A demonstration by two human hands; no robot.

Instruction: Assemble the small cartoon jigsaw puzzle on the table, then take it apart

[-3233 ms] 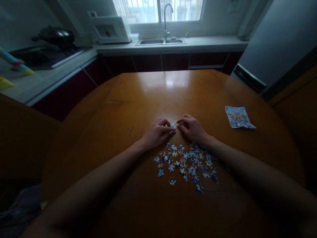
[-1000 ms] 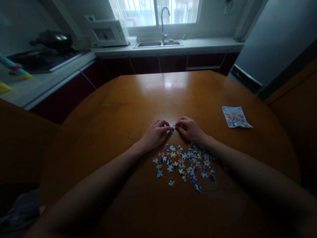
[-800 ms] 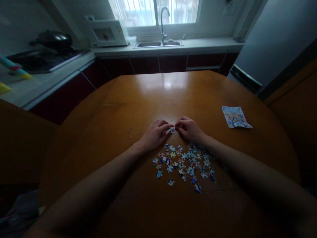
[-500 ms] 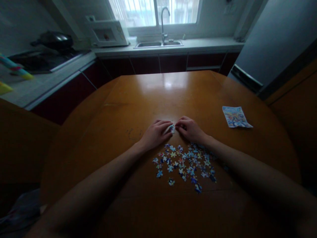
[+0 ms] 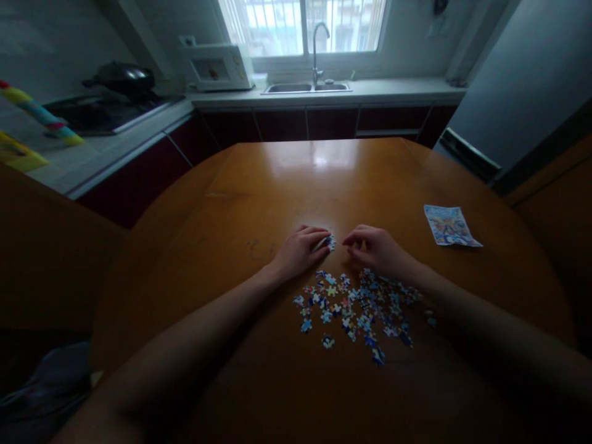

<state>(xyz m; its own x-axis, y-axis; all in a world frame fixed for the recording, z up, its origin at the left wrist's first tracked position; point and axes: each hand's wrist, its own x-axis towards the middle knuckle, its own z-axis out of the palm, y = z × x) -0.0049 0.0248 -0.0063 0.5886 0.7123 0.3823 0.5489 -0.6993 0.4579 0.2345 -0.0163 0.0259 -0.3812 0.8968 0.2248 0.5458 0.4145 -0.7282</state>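
Observation:
My left hand (image 5: pixel 303 250) rests on the table with its thumb and fingers closed around a small cluster of jigsaw pieces (image 5: pixel 331 243). Part of that cluster is hidden under the fingers. A short gap to the right, my right hand (image 5: pixel 375 248) hovers low with curved fingers, the thumb and index finger apart and no piece visible between them. Nearer to me, below both hands, lies a loose spread of jigsaw pieces (image 5: pixel 365 308), mostly blue, white and yellow. A single piece (image 5: pixel 328 341) sits apart at the near side, and my right forearm covers some of the spread's right edge.
The wooden table (image 5: pixel 259 185) has a rounded outline. On its right lies a creased printed picture sheet (image 5: pixel 449 226). Beyond the table are a counter with a sink (image 5: pixel 296 88), a microwave (image 5: pixel 219 66), and a stove with a black pan (image 5: pixel 124 79). A refrigerator (image 5: pixel 522 86) stands at right.
My right hand has drawn away to the right from the cluster, and its fingers have parted. The left hand keeps hold of the pieces. The whole view has shifted slightly.

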